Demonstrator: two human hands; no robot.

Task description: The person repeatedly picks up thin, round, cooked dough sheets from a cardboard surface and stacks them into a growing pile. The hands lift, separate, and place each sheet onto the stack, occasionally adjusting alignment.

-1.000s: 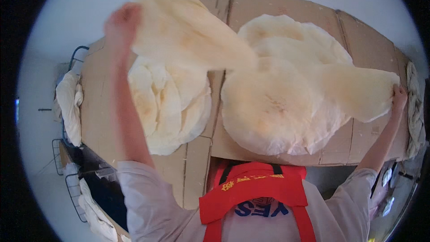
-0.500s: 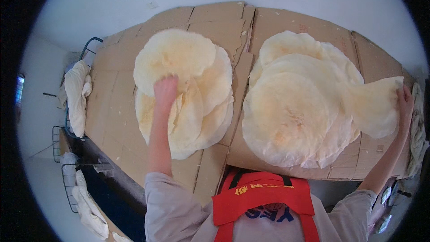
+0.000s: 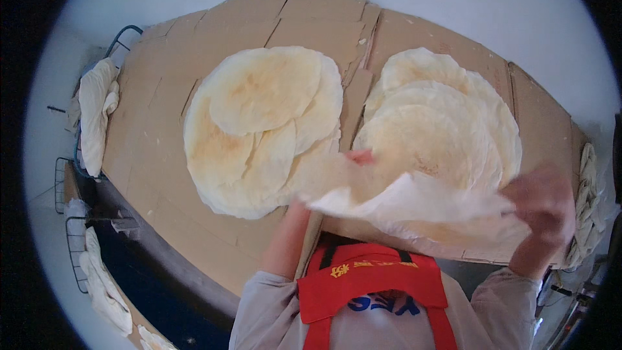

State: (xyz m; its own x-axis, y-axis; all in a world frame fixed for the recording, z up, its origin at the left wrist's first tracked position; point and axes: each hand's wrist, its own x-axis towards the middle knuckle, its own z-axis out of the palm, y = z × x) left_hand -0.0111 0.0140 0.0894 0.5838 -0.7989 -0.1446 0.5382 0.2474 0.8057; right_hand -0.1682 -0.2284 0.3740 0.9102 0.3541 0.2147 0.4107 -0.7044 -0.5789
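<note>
A thin, pale round flatbread (image 3: 421,204) is lifted in front of me, its near edge rippled and blurred by motion. My left hand (image 3: 360,156) is closed on its left part, and the sheet hides most of that hand. At its right edge my right hand (image 3: 541,198) grips it, smeared by movement. Behind and beneath the lifted sheet lies the right pile of flatbreads (image 3: 427,126), partly covered. The left pile of flatbreads (image 3: 259,104), with overlapping browned rounds, rests on the cardboard to the left of my hands.
Flattened cardboard (image 3: 162,136) covers the table up to the white wall. Bundled pale cloth (image 3: 97,113) hangs by a metal rail at the far left, with more cloth (image 3: 100,285) below. Another folded cloth (image 3: 586,201) lies at the right edge.
My left hand has left the left pile and come right to the lifted flatbread. My right hand has moved nearer to me, raising the flatbread from the right pile's side.
</note>
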